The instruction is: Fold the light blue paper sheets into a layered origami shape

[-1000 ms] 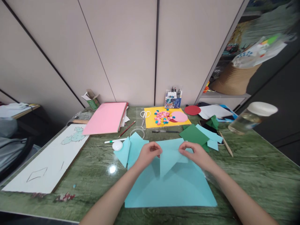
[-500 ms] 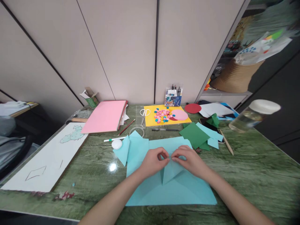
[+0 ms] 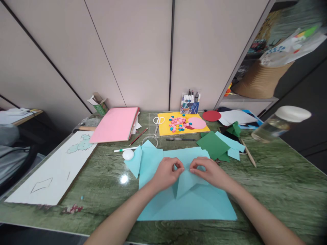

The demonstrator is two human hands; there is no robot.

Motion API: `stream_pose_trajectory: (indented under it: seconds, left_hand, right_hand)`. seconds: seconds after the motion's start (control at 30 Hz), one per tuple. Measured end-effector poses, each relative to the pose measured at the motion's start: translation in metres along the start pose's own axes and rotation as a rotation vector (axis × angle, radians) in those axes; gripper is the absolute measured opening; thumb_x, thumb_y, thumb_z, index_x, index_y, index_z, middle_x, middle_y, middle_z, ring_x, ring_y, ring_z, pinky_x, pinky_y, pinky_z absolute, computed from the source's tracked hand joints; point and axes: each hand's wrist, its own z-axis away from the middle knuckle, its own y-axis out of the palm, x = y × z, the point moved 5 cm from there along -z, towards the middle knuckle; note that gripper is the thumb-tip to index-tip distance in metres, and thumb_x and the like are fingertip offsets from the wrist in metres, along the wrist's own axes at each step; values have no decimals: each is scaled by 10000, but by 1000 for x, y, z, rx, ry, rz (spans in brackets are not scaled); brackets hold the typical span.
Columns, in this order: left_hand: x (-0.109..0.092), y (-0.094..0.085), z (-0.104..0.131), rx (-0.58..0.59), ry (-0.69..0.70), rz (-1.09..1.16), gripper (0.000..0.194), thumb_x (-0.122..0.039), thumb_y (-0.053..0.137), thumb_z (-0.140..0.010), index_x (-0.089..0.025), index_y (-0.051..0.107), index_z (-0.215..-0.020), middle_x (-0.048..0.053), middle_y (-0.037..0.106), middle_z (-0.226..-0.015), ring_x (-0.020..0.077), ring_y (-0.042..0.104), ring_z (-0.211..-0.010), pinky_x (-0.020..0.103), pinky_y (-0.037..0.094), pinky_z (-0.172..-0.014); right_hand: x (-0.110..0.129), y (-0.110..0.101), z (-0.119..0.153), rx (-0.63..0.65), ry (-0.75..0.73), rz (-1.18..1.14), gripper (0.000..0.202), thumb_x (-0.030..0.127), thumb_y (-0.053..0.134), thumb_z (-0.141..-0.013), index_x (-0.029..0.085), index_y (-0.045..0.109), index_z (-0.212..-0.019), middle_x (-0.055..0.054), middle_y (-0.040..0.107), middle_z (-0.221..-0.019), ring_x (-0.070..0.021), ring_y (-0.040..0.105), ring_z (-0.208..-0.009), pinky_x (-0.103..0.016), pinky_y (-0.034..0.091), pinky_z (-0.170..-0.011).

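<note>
A folded piece of light blue paper (image 3: 188, 182) stands up at an angle above larger light blue sheets (image 3: 184, 209). My left hand (image 3: 170, 172) pinches its upper left edge between thumb and forefinger. On the other side, the curled thumb and forefinger of my right hand (image 3: 208, 172) close on the same piece near its top. A small gap separates the two sets of fingertips. Left of the sheets, a folded light blue piece (image 3: 134, 164) lies with a white egg-shaped object (image 3: 128, 155) on it.
Behind lie white scissors (image 3: 158, 120), a black pen (image 3: 181, 139) and yellow paper (image 3: 163, 129) with small coloured balls (image 3: 178, 122). Green paper (image 3: 213, 144) and a lidded bottle (image 3: 278, 124) are on the right. Leftward are a pink folder (image 3: 116, 125) and a cactus drawing (image 3: 51, 170).
My hands have drawn slightly apart along the top of the folded piece, and the gap between the fingertips is wider. The view has shifted a little.
</note>
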Motion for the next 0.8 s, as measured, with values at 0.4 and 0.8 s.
stream_pose_trajectory:
  seconds: [0.4, 0.8]
  left_hand:
    - [-1, 0, 2, -10, -8, 63, 65, -202, 581, -786, -191, 624, -738, -11, 637, -718, 127, 532, -647, 226, 389, -640]
    - [1, 4, 3, -46, 7, 90, 118, -273, 614, -818, -195, 661, -744, 1, 667, -730, 145, 552, -699, 255, 397, -697]
  right_hand:
    - [0, -8, 3, 23, -30, 12, 245, 415, 513, -910, 233, 623, -789, -20, 636, -793, -195, 573, -813, -333, 401, -798]
    - [5, -4, 3, 13, 9, -15, 155, 367, 557, -879, 243, 636, -830, -13, 662, -841, -201, 590, -850, -335, 406, -804]
